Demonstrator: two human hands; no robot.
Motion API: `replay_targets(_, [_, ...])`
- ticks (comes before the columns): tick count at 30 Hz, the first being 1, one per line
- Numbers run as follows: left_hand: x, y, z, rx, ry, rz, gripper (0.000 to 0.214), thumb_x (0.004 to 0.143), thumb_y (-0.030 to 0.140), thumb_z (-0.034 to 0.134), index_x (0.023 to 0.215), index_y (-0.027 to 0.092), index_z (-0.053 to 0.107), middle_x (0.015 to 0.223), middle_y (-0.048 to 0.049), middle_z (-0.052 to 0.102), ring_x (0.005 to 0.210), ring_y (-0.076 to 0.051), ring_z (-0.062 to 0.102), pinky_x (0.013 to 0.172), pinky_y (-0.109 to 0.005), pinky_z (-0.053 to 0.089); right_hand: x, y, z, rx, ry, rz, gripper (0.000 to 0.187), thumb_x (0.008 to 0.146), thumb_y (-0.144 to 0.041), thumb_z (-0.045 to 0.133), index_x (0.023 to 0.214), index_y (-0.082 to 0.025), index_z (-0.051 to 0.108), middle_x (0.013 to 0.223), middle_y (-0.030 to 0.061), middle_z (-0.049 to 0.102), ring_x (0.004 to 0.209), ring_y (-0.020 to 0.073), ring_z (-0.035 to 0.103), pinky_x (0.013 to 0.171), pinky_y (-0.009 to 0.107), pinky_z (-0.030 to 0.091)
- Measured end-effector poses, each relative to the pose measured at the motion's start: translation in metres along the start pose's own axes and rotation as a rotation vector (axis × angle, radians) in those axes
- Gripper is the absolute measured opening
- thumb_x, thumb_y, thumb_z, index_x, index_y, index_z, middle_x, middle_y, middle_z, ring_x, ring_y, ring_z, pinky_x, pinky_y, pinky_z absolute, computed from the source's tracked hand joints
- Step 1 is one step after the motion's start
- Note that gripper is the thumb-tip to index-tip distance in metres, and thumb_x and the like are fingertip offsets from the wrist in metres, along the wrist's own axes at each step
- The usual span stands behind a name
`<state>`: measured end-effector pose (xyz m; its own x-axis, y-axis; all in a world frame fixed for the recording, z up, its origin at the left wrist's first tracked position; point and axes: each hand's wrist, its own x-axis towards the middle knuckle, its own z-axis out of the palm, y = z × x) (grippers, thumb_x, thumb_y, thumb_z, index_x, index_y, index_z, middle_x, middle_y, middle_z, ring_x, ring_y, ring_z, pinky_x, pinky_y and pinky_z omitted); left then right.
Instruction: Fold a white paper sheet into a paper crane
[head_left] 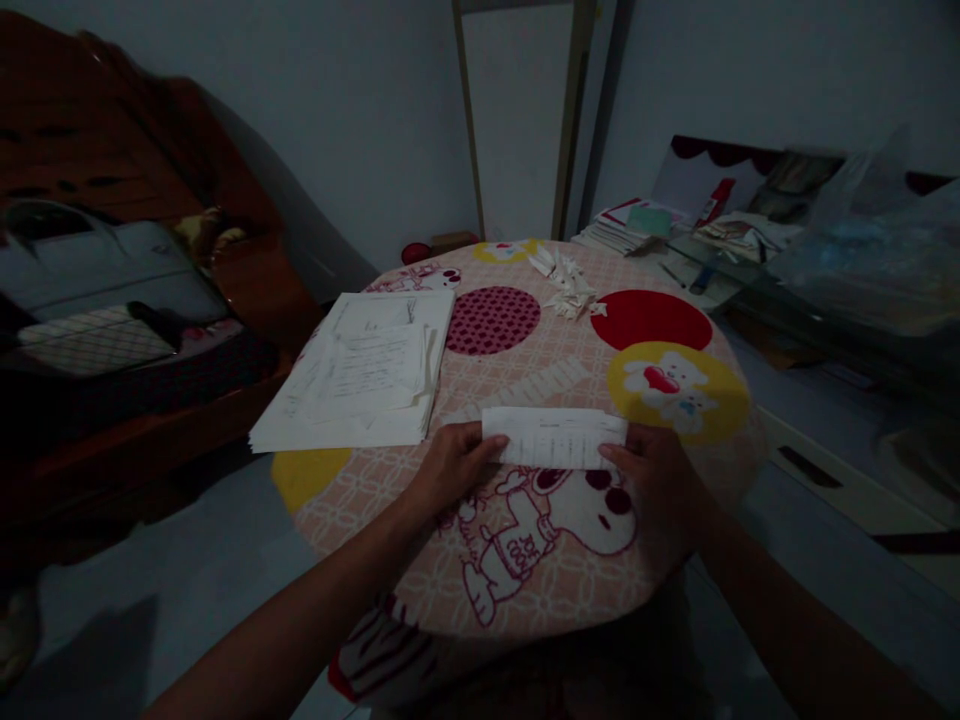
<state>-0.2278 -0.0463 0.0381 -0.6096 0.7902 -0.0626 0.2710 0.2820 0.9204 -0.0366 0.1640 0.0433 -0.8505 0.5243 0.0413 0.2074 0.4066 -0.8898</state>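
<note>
Between my two hands is a folded sheet of printed paper (555,440), held level above the near part of a round table. My left hand (459,462) pinches its left end, thumb on top. At the right end, my right hand (654,462) grips it the same way. Just beyond the sheet a pale, ruler-like strip (536,388) lies slantwise on the patterned tablecloth (555,595). To the left rests a stack of papers (289,425), with smaller handwritten sheets (375,365) on top. Toward the back sits a small heap of torn paper scraps (570,290).
A wooden bench (255,290) with a light bag (127,260) stands at the left. On the right, a glass-topped stand holds a pile of papers (615,235), a red bottle (715,202) and a clear plastic bag (862,250). A white door panel (521,120) is behind the table.
</note>
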Motion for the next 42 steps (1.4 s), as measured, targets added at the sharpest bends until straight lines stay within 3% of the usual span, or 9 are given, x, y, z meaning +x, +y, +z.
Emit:
replay_targets(3, [0.01, -0.004, 0.002, 0.044, 0.044, -0.019, 0.033, 0.084, 0.044, 0.057, 0.075, 0.013, 0.066, 0.065, -0.0018, 0.062, 0.059, -0.014, 0.055, 0.05, -0.022, 0.039, 0.005, 0.001, 0.006, 0.011, 0.032, 0.0, 0.022, 0.08, -0.028, 0.059, 0.093, -0.015, 0.072, 0.077, 0.0039, 0.072, 0.071, 0.0212, 0.067, 0.058, 0.03, 0.051])
replay_targets(6, [0.018, -0.008, 0.001, 0.157, 0.107, -0.072, 0.025, 0.079, 0.04, 0.063, 0.074, 0.015, 0.062, 0.063, -0.0016, 0.061, 0.056, -0.014, 0.055, 0.049, -0.023, 0.037, 0.007, 0.003, 0.011, -0.144, 0.14, -0.018, 0.032, 0.077, -0.026, 0.061, 0.106, -0.014, 0.069, 0.069, 0.0024, 0.067, 0.063, 0.0187, 0.061, 0.055, 0.029, 0.047])
replay_targets(8, [0.021, -0.008, 0.0, 0.202, 0.134, -0.073, 0.026, 0.076, 0.035, 0.065, 0.093, 0.015, 0.062, 0.064, -0.0003, 0.062, 0.056, -0.015, 0.056, 0.051, -0.024, 0.039, 0.009, 0.005, 0.013, -0.276, 0.224, -0.033, 0.049, 0.074, -0.024, 0.063, 0.122, -0.012, 0.063, 0.063, 0.0, 0.062, 0.056, 0.0166, 0.056, 0.054, 0.03, 0.045])
replay_targets(10, [0.021, -0.006, 0.0, 0.244, 0.162, -0.05, 0.045, 0.074, 0.029, 0.066, 0.116, 0.016, 0.055, 0.063, 0.0021, 0.062, 0.056, -0.015, 0.057, 0.053, -0.025, 0.041, 0.01, 0.006, 0.015, -0.363, 0.26, -0.051, 0.056, 0.074, -0.023, 0.063, 0.129, -0.013, 0.059, 0.06, -0.0017, 0.059, 0.053, 0.0151, 0.053, 0.054, 0.03, 0.045])
replay_targets(13, [0.02, -0.002, 0.001, 0.303, 0.182, -0.028, 0.063, 0.073, 0.021, 0.065, 0.131, 0.015, 0.043, 0.063, 0.0038, 0.061, 0.058, -0.016, 0.058, 0.058, -0.026, 0.043, 0.011, 0.008, 0.015, -0.397, 0.238, -0.08, 0.042, 0.076, -0.024, 0.06, 0.117, -0.017, 0.068, 0.063, 0.0003, 0.064, 0.055, 0.0158, 0.058, 0.056, 0.03, 0.048])
replay_targets(19, [0.021, 0.0, 0.003, 0.383, 0.196, -0.019, 0.062, 0.073, 0.018, 0.064, 0.131, 0.017, 0.044, 0.064, 0.004, 0.062, 0.061, -0.016, 0.06, 0.061, -0.026, 0.043, 0.014, 0.011, 0.014, -0.38, 0.208, -0.058, 0.023, 0.078, -0.025, 0.06, 0.092, -0.018, 0.077, 0.089, 0.0099, 0.077, 0.077, 0.0248, 0.071, 0.074, 0.038, 0.056])
replay_targets(42, [0.025, -0.006, 0.001, 0.32, 0.22, -0.065, 0.062, 0.073, 0.024, 0.068, 0.13, 0.019, 0.042, 0.064, 0.0035, 0.063, 0.059, -0.016, 0.06, 0.057, -0.024, 0.041, 0.016, 0.01, 0.015, -0.4, 0.178, 0.027, 0.027, 0.077, -0.026, 0.06, 0.096, -0.015, 0.076, 0.09, 0.0122, 0.076, 0.082, 0.027, 0.072, 0.078, 0.04, 0.055])
